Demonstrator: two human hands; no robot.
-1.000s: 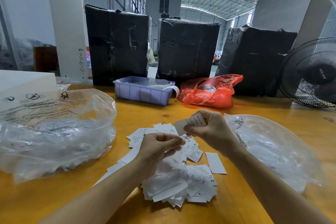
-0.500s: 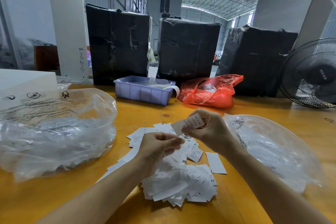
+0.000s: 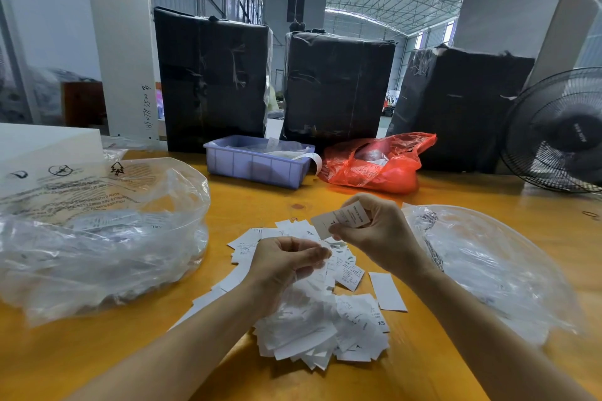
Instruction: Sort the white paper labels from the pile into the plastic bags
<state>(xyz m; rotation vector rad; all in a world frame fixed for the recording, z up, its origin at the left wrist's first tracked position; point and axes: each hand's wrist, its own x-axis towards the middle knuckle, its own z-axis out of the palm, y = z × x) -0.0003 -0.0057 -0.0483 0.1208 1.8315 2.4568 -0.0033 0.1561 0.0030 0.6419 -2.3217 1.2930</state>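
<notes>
A loose pile of white paper labels (image 3: pixel 325 322) lies on the yellow table (image 3: pixel 247 205) in front of me. My right hand (image 3: pixel 384 238) is raised above the pile's far edge and pinches a small stack of labels (image 3: pixel 342 221); the front one shows an "L". My left hand (image 3: pixel 280 267) hovers over the pile with curled fingers and its thumb against the fingertips. Whether it holds a label is unclear. One clear plastic bag (image 3: pixel 104 238) with labels inside sits to the left. Another clear bag (image 3: pixel 495 273) lies flat to the right.
A blue plastic tray (image 3: pixel 254 168) and a red plastic bag (image 3: pixel 378 166) sit at the table's back. Behind them stand three black-wrapped boxes (image 3: pixel 211 81). A black fan (image 3: pixel 560 133) is at the far right and a white box (image 3: pixel 42 146) at the far left.
My right hand has shifted slightly left with its stack of labels. My left hand stays over the pile with little movement.
</notes>
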